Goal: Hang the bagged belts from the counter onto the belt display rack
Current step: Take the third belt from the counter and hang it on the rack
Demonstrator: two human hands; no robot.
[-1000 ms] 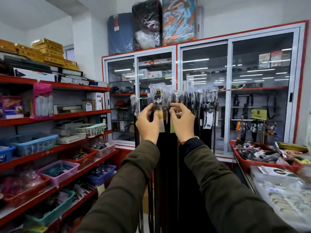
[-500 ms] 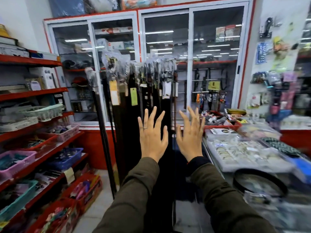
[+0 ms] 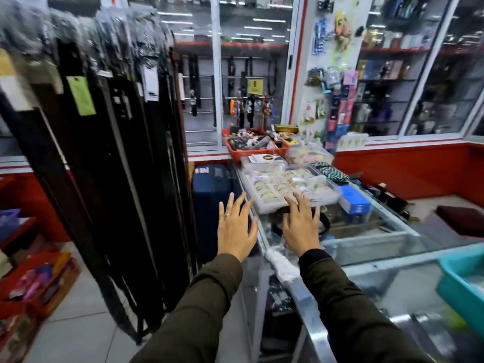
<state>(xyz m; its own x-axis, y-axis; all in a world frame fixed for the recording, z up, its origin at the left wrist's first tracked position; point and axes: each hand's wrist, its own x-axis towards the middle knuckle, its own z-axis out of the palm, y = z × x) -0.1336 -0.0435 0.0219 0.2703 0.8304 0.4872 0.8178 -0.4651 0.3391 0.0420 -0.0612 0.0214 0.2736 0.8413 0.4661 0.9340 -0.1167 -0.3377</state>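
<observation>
Many black bagged belts (image 3: 110, 142) hang in a dense row from the belt display rack (image 3: 86, 27) on the left, their tops blurred. A coiled black belt (image 3: 324, 223) lies on the glass counter (image 3: 366, 237), mostly hidden behind my right hand. My left hand (image 3: 235, 229) is spread, empty, just left of the counter's edge. My right hand (image 3: 301, 226) is also spread and empty, hovering over the coiled belt. A clear plastic wrap (image 3: 281, 265) lies on the counter's near edge between my forearms.
On the counter sit a clear tray of small items (image 3: 290, 187), a red basket (image 3: 251, 146), a blue box (image 3: 353, 199) and a teal bin (image 3: 463, 281). A dark blue suitcase (image 3: 209, 189) stands between rack and counter. Red crates (image 3: 36, 284) sit on the floor at left.
My hands let go of the hung belt at the rack, opened, and dropped down. My view swung right from the rack toward the glass counter.
</observation>
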